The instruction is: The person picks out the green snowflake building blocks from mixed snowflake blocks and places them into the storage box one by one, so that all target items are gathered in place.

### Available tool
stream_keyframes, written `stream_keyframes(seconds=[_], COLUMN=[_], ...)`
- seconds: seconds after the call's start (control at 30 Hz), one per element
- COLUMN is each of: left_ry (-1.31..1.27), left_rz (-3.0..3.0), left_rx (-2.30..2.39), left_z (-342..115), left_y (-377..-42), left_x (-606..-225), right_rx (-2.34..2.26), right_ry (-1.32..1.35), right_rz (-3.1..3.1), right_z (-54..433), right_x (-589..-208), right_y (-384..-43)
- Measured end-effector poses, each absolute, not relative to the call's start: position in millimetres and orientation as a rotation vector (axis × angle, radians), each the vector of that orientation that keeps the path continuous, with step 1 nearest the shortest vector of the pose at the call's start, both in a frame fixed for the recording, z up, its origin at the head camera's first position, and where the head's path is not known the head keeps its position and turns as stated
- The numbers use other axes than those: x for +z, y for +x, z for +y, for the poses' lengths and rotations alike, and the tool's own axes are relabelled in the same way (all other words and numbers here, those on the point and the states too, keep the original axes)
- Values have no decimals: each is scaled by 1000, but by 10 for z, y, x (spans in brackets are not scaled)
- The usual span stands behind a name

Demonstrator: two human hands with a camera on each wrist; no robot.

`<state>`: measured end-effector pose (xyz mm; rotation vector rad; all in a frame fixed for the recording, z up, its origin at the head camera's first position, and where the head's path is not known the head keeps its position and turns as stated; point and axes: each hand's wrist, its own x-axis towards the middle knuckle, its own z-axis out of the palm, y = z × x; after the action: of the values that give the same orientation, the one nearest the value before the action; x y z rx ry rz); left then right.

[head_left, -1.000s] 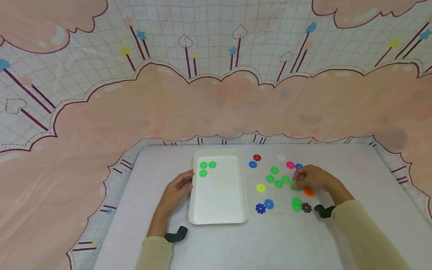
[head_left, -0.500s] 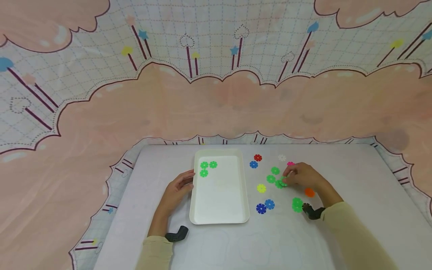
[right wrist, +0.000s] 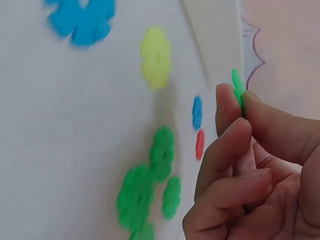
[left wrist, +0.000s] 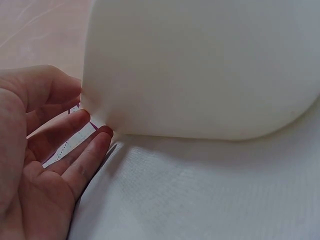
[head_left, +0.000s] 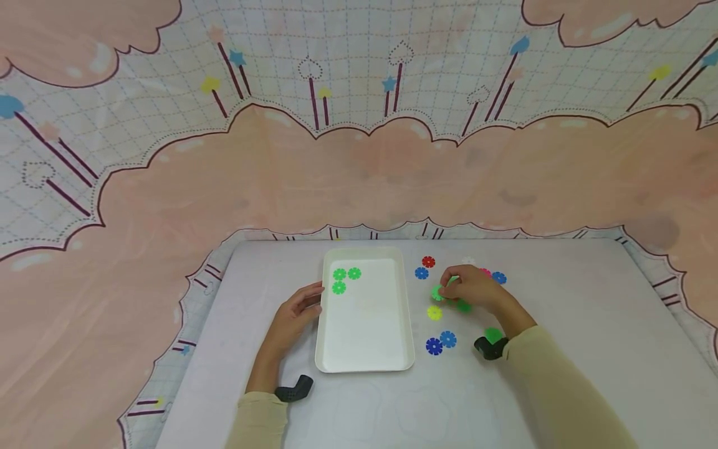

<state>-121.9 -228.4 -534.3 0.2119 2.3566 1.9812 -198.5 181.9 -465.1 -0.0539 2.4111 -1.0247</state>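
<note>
My right hand (head_left: 477, 290) pinches a green notched plastic disc (right wrist: 237, 84) between thumb and forefinger, held edge-on in the right wrist view. Beneath and around that hand lie more green discs (right wrist: 136, 196) on the table, partly hidden by it in the head view. To the left, a white rectangular tray (head_left: 364, 330) holds a small group of green discs (head_left: 339, 274) near its upper left corner. My left hand (head_left: 291, 317) touches the tray's left side, its fingertips (left wrist: 104, 131) against the outer wall.
Right of the tray lie a yellow disc (head_left: 434, 313), a red disc (head_left: 429, 262) and several blue ones, including a dark blue disc (head_left: 434, 347). A green disc (head_left: 493, 335) shows beside the right wrist's black strap mount (head_left: 490, 348). Patterned cloth (head_left: 359, 174) hangs behind the table.
My right hand has moved left across the green discs toward the tray, carrying a green disc. The left hand stays at the tray's side.
</note>
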Motion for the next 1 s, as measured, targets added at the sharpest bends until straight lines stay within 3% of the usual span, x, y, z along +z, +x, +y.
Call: stream_keyframes(seconds=[1.0], left_ry=[249], left_rz=[2373], left_rx=[1968], left_z=[-2294], left_y=[-1221], left_x=[-5344], right_rx=[-1452], right_ry=[13], right_rz=[2115], right_z=[678], right_x=[-4443], right_y=[-2044])
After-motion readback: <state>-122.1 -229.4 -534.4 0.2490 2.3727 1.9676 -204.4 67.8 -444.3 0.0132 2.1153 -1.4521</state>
